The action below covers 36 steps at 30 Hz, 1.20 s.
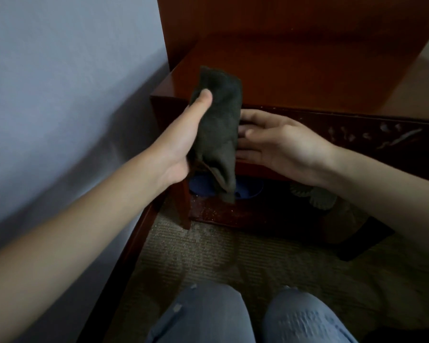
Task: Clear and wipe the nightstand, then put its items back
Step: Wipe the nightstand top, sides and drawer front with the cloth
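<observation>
A dark grey-green cloth (219, 125) is folded into a long strip and held upright in front of the nightstand. My left hand (183, 137) grips it, thumb pressed on its upper part. My right hand (275, 142) is beside the cloth on the right, fingers spread and flat, their tips touching its side. The nightstand (295, 78) is dark red-brown wood with a glossy bare top. Its carved front rail runs behind my right hand.
A blue object (203, 186) and a pale ribbed object (317, 196) lie on the lower shelf under the top. A grey wall stands on the left. Woven carpet (221, 256) covers the floor, and my knees in jeans are at the bottom.
</observation>
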Each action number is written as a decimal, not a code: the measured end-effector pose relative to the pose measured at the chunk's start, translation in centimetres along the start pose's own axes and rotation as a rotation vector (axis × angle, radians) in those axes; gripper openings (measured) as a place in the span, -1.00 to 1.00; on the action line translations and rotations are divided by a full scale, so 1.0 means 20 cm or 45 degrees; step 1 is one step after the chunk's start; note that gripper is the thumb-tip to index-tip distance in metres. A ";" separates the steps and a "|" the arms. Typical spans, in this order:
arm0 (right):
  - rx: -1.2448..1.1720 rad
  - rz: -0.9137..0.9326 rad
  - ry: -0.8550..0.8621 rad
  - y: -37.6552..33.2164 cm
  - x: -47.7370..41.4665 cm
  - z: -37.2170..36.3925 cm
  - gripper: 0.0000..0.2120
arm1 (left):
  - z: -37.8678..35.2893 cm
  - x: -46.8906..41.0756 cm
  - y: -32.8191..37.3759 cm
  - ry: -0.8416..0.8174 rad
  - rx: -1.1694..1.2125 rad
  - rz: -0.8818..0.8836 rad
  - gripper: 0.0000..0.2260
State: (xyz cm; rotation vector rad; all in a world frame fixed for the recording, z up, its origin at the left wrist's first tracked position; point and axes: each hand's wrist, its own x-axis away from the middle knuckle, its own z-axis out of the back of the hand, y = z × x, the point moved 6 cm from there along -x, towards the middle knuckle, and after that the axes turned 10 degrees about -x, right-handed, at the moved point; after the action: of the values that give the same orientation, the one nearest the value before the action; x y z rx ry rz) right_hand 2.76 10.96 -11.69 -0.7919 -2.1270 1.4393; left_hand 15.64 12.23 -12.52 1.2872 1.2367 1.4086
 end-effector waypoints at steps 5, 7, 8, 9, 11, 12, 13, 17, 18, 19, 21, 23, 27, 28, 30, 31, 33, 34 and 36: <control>1.045 0.514 0.218 -0.25 0.08 0.14 -0.71 | 0.27 -0.02 -0.01 0.541 0.068 -0.318 -0.88; 1.691 0.908 0.278 -0.34 0.15 0.17 -0.75 | 0.33 0.01 0.01 0.759 -0.245 -0.701 -0.85; 1.988 1.006 0.267 -0.33 0.17 0.19 -0.75 | 0.32 0.03 0.02 0.841 -0.483 -0.895 -0.77; 2.221 1.046 0.265 -0.31 0.17 0.23 -0.75 | 0.31 0.01 0.00 0.906 -0.688 -1.057 -0.70; 2.435 0.981 0.338 -0.28 0.17 0.33 -0.69 | 0.28 -0.05 -0.02 1.042 -0.875 -1.219 -0.68; 2.454 0.938 0.393 -0.28 0.17 0.38 -0.65 | 0.28 -0.08 -0.03 1.116 -0.905 -1.258 -0.71; 2.466 0.916 0.433 -0.27 0.17 0.42 -0.62 | 0.28 -0.10 -0.03 1.201 -0.929 -1.306 -0.72; 2.579 0.903 0.429 -0.25 0.18 0.46 -0.58 | 0.26 -0.11 -0.06 1.517 -1.132 -1.442 -0.73; 2.562 0.904 0.430 -0.26 0.17 0.46 -0.58 | 0.27 -0.12 -0.06 1.499 -1.189 -1.492 -0.77; 2.539 0.902 0.436 -0.26 0.17 0.45 -0.58 | 0.27 -0.14 -0.07 1.447 -1.274 -1.553 -0.83; 2.515 0.883 0.446 -0.27 0.16 0.45 -0.58 | 0.27 -0.19 -0.12 1.342 -1.507 -1.657 -0.71; 2.524 0.865 0.418 -0.27 0.18 0.46 -0.57 | 0.25 -0.23 -0.18 1.236 -1.685 -1.666 -0.55; 2.539 0.895 0.462 -0.31 0.23 0.48 -0.59 | 0.04 -0.25 -0.21 1.248 -1.517 -1.570 -0.50; 2.519 0.887 0.511 -0.32 0.25 0.50 -0.59 | -0.08 -0.25 -0.21 1.222 -1.506 -1.598 -0.52; 2.486 0.845 0.573 -0.34 0.28 0.55 -0.60 | -0.34 -0.24 -0.21 1.151 -1.590 -1.727 -0.56; 2.473 0.818 0.576 -0.35 0.29 0.57 -0.60 | -0.45 -0.23 -0.20 1.150 -1.630 -1.780 -0.61; 2.442 0.784 0.562 -0.35 0.30 0.60 -0.60 | -0.51 -0.22 -0.18 1.161 -1.663 -1.855 -0.67; 2.423 0.778 0.548 -0.35 0.31 0.61 -0.60 | -0.48 -0.22 -0.16 1.173 -1.696 -1.882 -0.68; 2.397 0.779 0.538 -0.36 0.31 0.62 -0.60 | -0.27 -0.23 -0.10 1.252 -1.706 -1.825 -0.69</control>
State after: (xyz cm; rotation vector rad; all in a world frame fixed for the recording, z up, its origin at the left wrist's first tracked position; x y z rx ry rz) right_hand -11.36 4.72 -9.17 -0.6865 0.3009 2.3114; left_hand 10.76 7.38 -15.25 -1.1708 0.8937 1.1235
